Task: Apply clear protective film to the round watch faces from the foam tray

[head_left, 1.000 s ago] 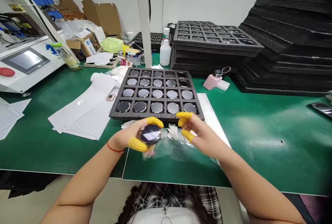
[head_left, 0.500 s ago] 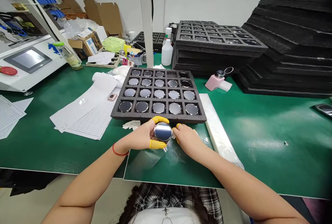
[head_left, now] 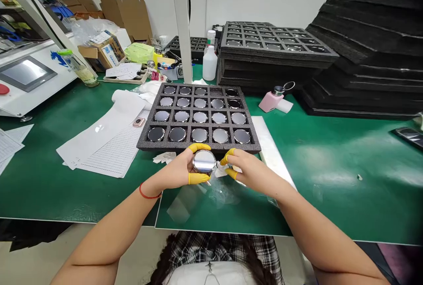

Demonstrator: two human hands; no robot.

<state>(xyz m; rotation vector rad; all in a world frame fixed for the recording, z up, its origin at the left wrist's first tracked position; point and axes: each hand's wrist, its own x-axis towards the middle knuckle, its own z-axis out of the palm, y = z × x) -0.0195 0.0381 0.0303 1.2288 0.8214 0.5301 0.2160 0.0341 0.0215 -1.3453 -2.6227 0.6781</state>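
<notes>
My left hand (head_left: 180, 169) grips a round, shiny metal-rimmed disc (head_left: 204, 162) by its edge, between yellow-covered thumb and fingers. Just right of the disc, my right hand (head_left: 249, 168) has its yellow-covered fingers bent round a small white wipe (head_left: 220, 170). Behind both hands lies a black foam tray (head_left: 198, 146) with similar round discs in most of its compartments; one compartment in the back row holds none. Clear plastic film (head_left: 221, 190) rests on the green table below the hands.
Papers (head_left: 102, 144) and a small pink-framed watch-like item (head_left: 139, 122) lie left of the tray. A white strip (head_left: 272, 144), a pink bottle (head_left: 271, 100) and a phone (head_left: 410, 136) are to the right. Stacked black foam (head_left: 366, 69) stands behind.
My right hand has shifted right, away from the disc's edge, and its fingers have spread somewhat, showing more of the wipe. The disc now reflects brighter light. The view has shifted slightly.
</notes>
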